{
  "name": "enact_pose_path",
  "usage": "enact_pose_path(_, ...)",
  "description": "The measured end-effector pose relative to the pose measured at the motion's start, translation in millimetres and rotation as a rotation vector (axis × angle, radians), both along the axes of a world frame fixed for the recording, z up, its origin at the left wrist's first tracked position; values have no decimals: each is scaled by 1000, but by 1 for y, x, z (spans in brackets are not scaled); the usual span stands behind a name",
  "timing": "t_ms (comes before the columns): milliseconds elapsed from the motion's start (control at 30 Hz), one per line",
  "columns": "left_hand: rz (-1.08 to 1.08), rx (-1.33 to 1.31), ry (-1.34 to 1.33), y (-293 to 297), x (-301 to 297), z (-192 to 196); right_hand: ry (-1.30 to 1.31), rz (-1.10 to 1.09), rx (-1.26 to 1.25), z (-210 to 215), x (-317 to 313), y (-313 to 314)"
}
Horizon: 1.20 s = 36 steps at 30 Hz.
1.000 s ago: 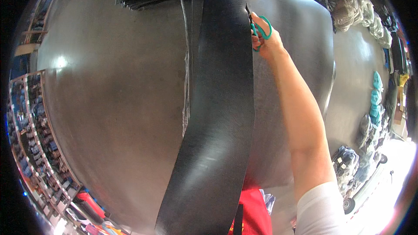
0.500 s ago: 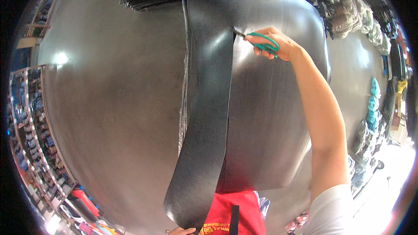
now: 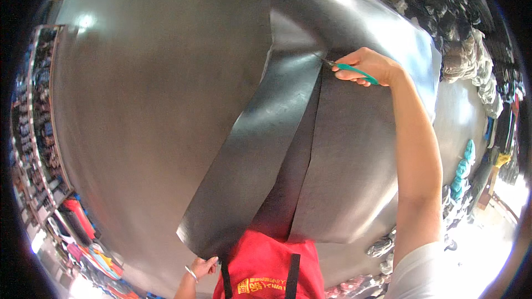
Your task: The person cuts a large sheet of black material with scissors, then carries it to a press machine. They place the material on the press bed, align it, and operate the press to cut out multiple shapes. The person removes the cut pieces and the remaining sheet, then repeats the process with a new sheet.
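Note:
My right hand (image 3: 370, 65) is closed round the green handles of a pair of scissors (image 3: 357, 73). The blades sit at the top of a slit in a large black sheet (image 3: 354, 149), smooth like leather or rubber. Left of the slit, a long strip (image 3: 249, 138) is still joined to the sheet at its far end and slants toward me. Low in the picture, my left hand (image 3: 205, 267), with a light bracelet at the wrist, pinches the strip's near edge. Between strip and sheet a dark wedge-shaped gap (image 3: 291, 188) shows.
The sheet lies on a wide grey-brown table (image 3: 160, 105). Filled shelves (image 3: 41, 116) stand at the left. Bagged dark bundles (image 3: 465, 61) lie at the far right, with turquoise bundles (image 3: 461, 171) nearer. My red apron (image 3: 271, 268) is at the near edge.
The strip's near end has swung left, and the gap beside it has widened. My left hand shows more fully. The whole view has shifted, leaving the dark stack at the back mostly out of sight.

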State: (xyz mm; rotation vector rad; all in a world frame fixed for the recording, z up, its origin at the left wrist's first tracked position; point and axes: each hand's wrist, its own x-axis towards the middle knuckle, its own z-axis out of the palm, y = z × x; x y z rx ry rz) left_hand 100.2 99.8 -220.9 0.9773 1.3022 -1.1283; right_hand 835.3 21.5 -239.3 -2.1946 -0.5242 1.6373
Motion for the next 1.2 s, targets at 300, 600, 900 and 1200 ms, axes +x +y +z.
enact_pose_path(300, -355, 949, -536, 30, 172, -79, -100, 35, -60, 25, -6, 6)
enact_pose_path(600, -511, 1262, -908, -8, 523, -98, -107, -23, -56, 32, -11, 18)
enact_pose_path(900, -854, 1369, -802, -7, 505, -101, -255, 172, -45, 12, -20, 44)
enact_pose_path(1200, -742, 1365, -867, -7, 464, -78, -238, 413, -141, 37, -35, 76)
